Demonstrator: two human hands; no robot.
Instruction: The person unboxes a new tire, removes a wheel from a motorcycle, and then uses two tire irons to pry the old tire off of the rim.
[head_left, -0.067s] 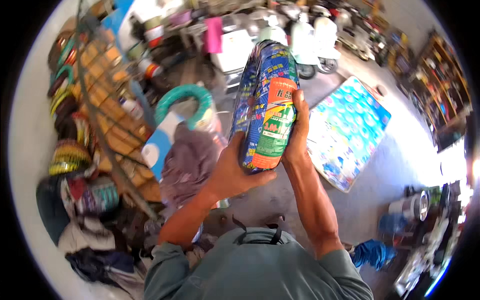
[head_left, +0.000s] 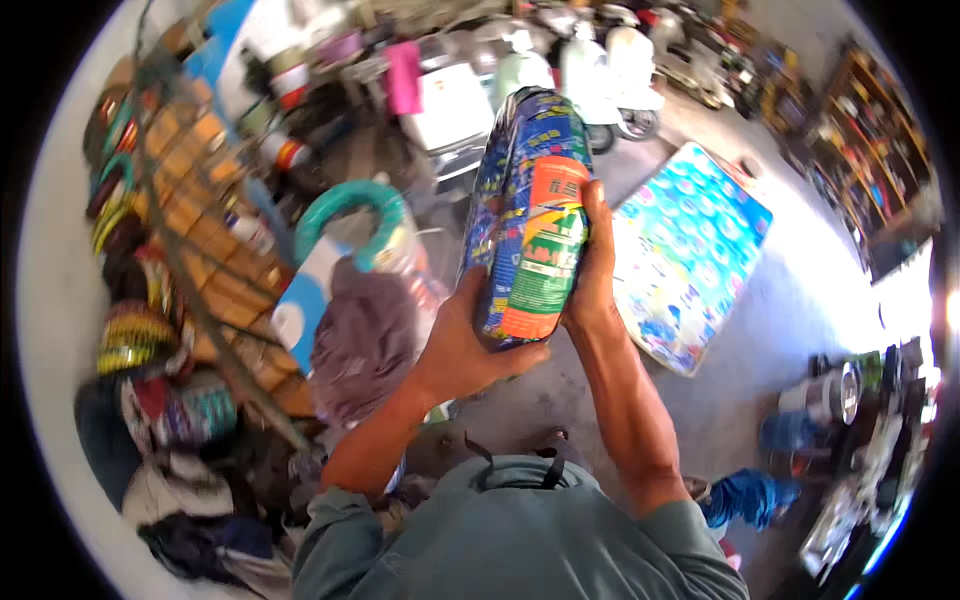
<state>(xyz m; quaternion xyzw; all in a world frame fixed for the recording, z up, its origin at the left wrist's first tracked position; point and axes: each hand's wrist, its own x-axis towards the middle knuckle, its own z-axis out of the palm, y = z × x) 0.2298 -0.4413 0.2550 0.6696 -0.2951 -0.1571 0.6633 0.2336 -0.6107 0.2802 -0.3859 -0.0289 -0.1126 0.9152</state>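
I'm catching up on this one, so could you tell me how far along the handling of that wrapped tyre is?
Done: the blue wrapped tyre is lifted off the floor. In hand: the left hand supports its lower edge and the right hand grips its side. Left: it is not yet set down; the patterned mat lies beyond it.

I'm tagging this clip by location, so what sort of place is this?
Probably a motorbike repair shop or garage: parked scooters, tyres stacked on a rack, and the wrapped tyre held in both the left hand and right hand.
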